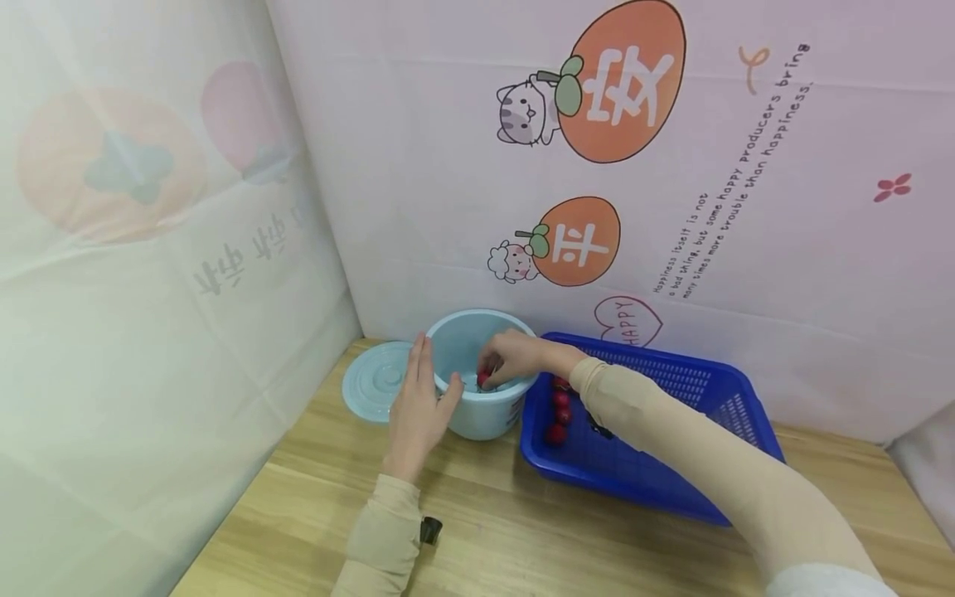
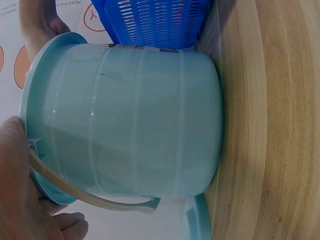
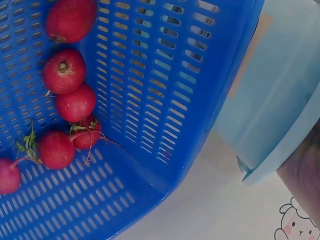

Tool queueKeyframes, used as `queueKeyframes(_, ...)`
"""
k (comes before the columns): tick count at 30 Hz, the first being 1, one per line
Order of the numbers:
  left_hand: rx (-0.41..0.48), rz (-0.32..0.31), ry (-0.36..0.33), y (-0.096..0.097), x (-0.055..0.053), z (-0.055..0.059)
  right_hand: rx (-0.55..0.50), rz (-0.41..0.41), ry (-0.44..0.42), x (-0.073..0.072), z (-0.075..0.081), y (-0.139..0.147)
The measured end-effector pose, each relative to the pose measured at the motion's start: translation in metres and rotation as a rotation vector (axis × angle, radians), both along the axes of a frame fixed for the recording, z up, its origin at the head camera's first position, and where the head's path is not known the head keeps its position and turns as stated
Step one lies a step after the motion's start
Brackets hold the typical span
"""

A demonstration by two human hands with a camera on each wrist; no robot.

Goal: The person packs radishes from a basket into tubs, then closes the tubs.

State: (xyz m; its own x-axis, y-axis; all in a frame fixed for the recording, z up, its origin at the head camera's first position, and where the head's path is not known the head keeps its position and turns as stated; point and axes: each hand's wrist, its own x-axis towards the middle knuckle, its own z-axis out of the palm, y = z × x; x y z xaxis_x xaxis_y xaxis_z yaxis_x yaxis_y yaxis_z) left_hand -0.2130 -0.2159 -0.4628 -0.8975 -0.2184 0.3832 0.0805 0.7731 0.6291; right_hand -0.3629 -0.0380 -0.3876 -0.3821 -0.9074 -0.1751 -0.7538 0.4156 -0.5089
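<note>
A light blue bucket (image 1: 481,419) stands upright on the table. My right hand (image 1: 513,355) reaches down inside it and pinches a red radish (image 1: 483,378), partly hidden by the fingers. At the bucket's left side, my left hand (image 1: 419,406) touches the rim with straight fingers and the thumb apart. The bucket's beige handle (image 2: 95,200) hangs along its side in the left wrist view. Right of the bucket sits a blue plastic basket (image 1: 597,482). Several red radishes (image 3: 65,71), some with green stem stubs, lie along its wall in the right wrist view.
The light blue lid (image 1: 369,381) lies on the wooden table (image 1: 507,531) left of the bucket. Behind the bucket and basket hangs a printed cloth (image 1: 448,207), with another pale cloth (image 1: 149,332) at the left. The basket's near wall stands close beside the bucket.
</note>
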Motion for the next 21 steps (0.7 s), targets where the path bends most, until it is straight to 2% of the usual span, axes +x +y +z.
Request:
queueKeyframes(8, 0.003, 0.002, -0.014, 0.0006, -0.0007, 0.0008, 0.003, 0.007, -0.004, -0.0006, 0.0004, 0.0015)
queueKeyframes(15, 0.015, -0.011, 0.013, 0.0003, -0.0001, 0.003, -0.022, 0.023, 0.027, -0.0007, 0.0006, 0.0012)
queueKeyframes(21, 0.026, -0.007, -0.018, 0.0005, 0.0011, 0.0024, -0.051, 0.019, 0.043, -0.0014, -0.0024, 0.0022)
